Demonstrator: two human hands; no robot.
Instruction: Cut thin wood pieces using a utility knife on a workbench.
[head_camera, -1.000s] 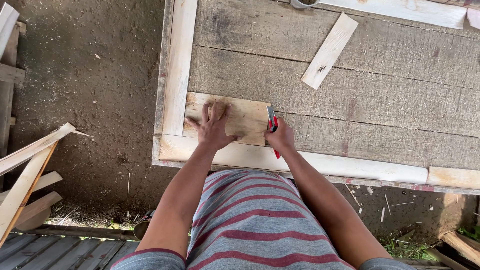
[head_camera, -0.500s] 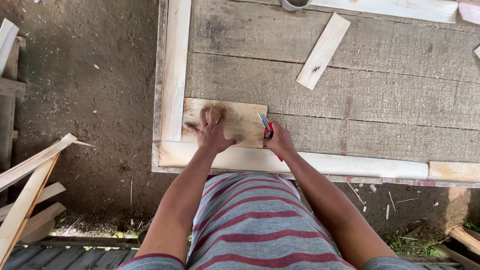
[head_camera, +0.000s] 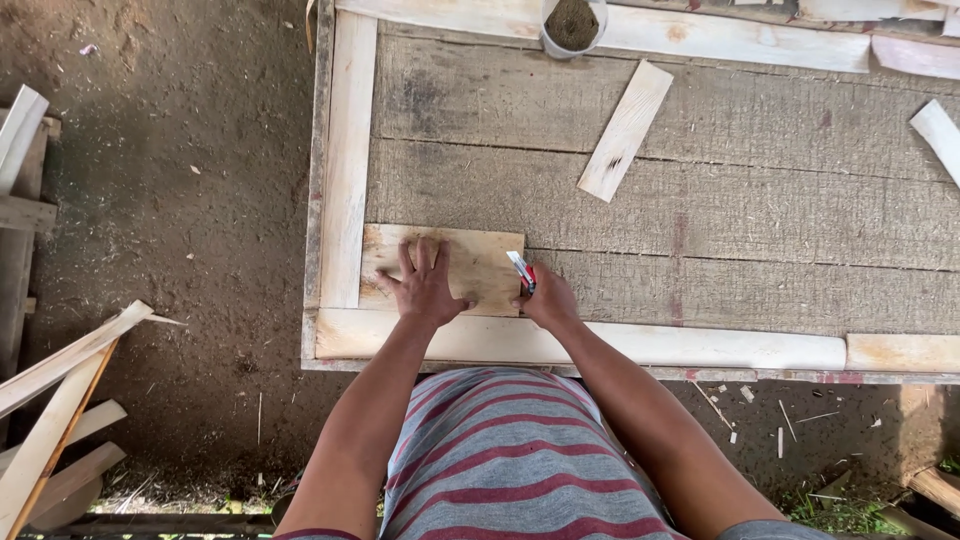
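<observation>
Head view: left hand (head_camera: 428, 288) is spread flat on a small wooden board (head_camera: 480, 262), pinning it in the near left corner of the workbench (head_camera: 700, 210). Right hand (head_camera: 548, 298) is wrapped around a red utility knife (head_camera: 522, 270) at the board's right edge. A loose wood strip (head_camera: 625, 130) lies further up the workbench, and a small tin (head_camera: 573, 25) sits at its far rim

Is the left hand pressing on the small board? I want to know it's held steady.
Touching. The head view shows the left hand lying flat, fingers spread, on the small board, with no gap visible beneath the palm.
</observation>
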